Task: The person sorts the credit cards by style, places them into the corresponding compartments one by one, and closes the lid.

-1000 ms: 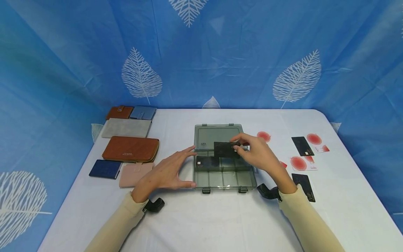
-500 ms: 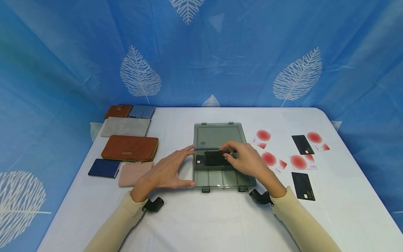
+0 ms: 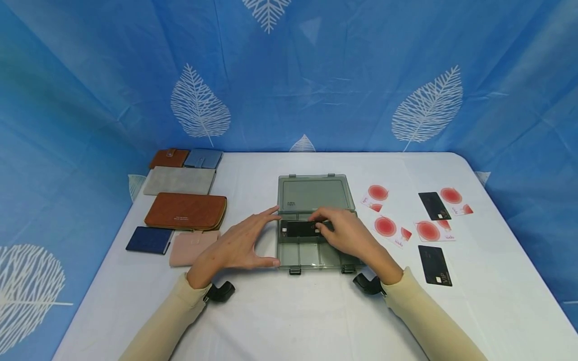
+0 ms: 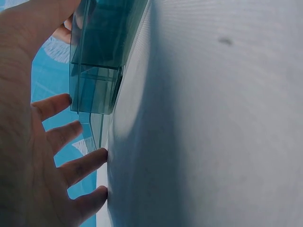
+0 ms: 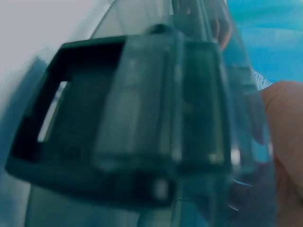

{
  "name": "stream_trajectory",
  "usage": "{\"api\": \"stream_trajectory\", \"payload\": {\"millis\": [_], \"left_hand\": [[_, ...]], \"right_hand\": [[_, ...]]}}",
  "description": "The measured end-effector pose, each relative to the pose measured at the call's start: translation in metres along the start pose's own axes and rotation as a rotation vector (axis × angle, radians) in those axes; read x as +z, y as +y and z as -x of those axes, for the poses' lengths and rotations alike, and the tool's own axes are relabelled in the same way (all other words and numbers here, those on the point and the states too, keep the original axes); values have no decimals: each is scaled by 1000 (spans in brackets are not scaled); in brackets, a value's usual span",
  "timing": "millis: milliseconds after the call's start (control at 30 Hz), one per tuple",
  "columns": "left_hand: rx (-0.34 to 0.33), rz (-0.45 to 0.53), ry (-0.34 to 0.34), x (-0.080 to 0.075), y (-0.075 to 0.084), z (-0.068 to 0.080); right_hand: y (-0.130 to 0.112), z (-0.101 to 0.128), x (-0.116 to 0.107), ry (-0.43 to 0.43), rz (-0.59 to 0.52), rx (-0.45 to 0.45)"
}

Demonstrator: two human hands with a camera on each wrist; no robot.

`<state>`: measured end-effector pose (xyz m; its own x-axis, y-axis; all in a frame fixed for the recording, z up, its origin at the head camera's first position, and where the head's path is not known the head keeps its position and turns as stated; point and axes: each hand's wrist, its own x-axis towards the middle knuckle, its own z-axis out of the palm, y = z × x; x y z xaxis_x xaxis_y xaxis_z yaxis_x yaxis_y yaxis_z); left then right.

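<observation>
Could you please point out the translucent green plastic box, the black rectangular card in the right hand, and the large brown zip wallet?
Translucent green plastic box (image 3: 309, 254): head view, bare front compartment floor.
Black rectangular card (image 3: 301, 229): head view, middle of visible face.
Large brown zip wallet (image 3: 186, 210): head view, middle of upper cover.

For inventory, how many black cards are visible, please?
4: one black card in the right hand, another in the box, two on the table at right; more may be hidden.
</observation>
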<state>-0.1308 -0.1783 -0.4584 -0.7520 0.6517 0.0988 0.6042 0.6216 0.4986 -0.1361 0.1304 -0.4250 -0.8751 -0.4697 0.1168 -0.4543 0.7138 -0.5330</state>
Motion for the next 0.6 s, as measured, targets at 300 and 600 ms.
{"api": "stream_trajectory", "payload": {"millis": [300, 600], "left_hand": [[14, 2, 5, -1, 0, -1], [5, 2, -12, 0, -2, -1]], "right_hand": [[-7, 3, 7, -18, 130, -14], [-12, 3, 7, -58, 157, -18]]}}
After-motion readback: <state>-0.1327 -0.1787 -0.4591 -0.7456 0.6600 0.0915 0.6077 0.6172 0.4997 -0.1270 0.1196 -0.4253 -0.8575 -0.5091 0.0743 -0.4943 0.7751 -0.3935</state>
